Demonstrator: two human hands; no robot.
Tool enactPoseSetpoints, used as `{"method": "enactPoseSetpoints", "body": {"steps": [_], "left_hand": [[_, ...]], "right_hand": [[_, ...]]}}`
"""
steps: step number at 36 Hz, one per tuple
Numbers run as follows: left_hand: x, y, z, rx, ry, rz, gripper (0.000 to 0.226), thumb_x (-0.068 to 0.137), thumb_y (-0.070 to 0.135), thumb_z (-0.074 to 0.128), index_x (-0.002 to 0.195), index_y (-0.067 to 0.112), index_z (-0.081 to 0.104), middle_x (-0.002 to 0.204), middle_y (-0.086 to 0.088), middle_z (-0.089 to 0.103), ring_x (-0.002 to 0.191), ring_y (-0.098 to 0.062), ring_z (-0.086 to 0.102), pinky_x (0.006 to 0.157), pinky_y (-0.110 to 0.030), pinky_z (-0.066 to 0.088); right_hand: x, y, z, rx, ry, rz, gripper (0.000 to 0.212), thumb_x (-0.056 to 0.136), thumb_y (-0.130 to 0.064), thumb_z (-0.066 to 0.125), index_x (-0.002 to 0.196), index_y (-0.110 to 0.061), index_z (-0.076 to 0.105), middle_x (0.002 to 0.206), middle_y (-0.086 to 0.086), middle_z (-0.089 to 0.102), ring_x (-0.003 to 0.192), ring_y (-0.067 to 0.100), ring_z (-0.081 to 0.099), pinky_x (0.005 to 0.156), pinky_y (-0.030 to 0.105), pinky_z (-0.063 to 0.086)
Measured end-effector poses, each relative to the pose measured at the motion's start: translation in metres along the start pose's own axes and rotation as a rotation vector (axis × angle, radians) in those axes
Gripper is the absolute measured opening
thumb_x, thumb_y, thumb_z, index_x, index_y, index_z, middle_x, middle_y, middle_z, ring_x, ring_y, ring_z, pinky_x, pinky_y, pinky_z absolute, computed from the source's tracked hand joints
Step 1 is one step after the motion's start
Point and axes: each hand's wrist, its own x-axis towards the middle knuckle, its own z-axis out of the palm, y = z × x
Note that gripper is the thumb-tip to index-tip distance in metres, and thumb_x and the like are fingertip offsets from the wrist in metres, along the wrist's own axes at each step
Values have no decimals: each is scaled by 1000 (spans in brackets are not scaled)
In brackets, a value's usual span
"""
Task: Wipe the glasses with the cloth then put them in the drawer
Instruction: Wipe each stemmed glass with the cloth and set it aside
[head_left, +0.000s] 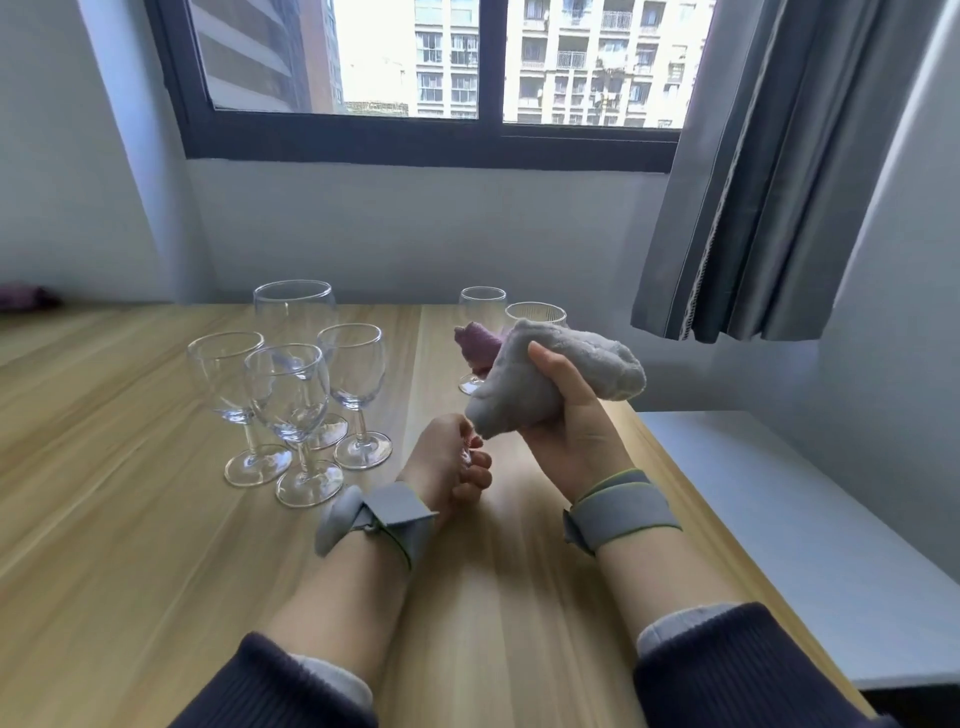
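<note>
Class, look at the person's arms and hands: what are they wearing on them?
Both forearms are bare, with dark ribbed sleeves pushed up over pale grey cuffs. The left wrist carries a grey strap with a rounded grey pod and a thin green edge. The right wrist carries a matching grey band edged in green. No gloves or rings show.

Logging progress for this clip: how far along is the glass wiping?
Nothing looks done: no drawer is in view, and four wine glasses stand grouped on the table. In hand: the right hand grips the grey cloth; the left hand holds no glass. Left: wiping and storing.
</note>
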Motion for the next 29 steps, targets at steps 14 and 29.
{"method": "enactPoseSetpoints", "body": {"steps": [14, 29], "left_hand": [[5, -10, -3, 953, 344, 1047, 14, 94, 21, 50, 93, 20, 37, 82, -1, 50, 73, -28, 50, 63, -29, 28], [10, 2, -9, -95, -87, -127, 21, 92, 21, 36, 73, 11, 36, 57, -1, 31, 29, -6, 27, 28, -7, 14]], "right_hand": [[-5, -9, 5, 259, 432, 223, 27, 78, -16, 72, 86, 6, 58, 66, 21, 69, 75, 30, 64, 77, 39, 52], [-4, 3, 1, 21, 171, -19, 58, 71, -12, 74, 124, 2, 56, 119, 20, 65, 107, 29, 65, 88, 38, 55]]}}
